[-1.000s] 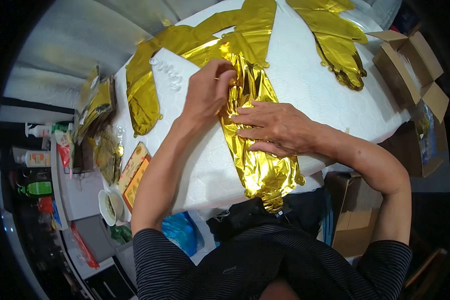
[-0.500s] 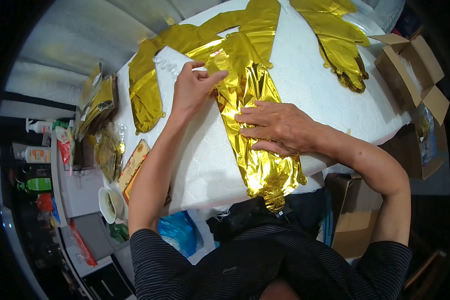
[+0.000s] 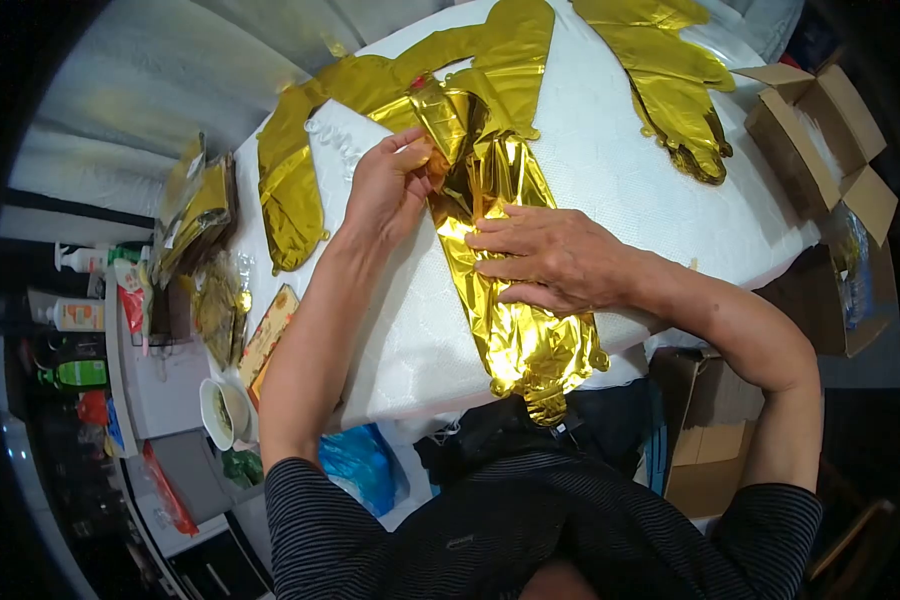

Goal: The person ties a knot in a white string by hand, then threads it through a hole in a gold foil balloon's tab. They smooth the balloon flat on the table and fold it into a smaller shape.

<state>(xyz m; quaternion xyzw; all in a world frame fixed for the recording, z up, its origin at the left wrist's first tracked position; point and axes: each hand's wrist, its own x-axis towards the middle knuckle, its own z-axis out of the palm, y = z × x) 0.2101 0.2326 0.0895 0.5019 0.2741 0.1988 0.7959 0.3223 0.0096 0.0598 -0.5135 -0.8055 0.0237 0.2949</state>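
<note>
A shiny gold foil sheet [image 3: 550, 350] with small tabs at its lower end lies lengthwise on the white quilted surface [image 3: 400, 350]. My left hand [image 3: 385, 190] pinches the foil's upper left edge, which is lifted and folded over. My right hand [image 3: 560, 258] rests palm down on the middle of the foil, fingers spread. Beyond it, another gold foil piece [image 3: 515, 60] stretches from the top to the left. A further gold foil piece [image 3: 670, 80] lies at the upper right.
Open cardboard boxes [image 3: 820, 140] stand at the right. On the left are packed gold foils [image 3: 205, 205], a patterned box [image 3: 268, 335], a white bowl [image 3: 220, 412] and bottles [image 3: 78, 314]. A blue plastic bag [image 3: 360, 465] is below the surface's near edge.
My left hand has closed on the foil's upper left edge and turned it up into a fold. My right hand has stayed nearly in place.
</note>
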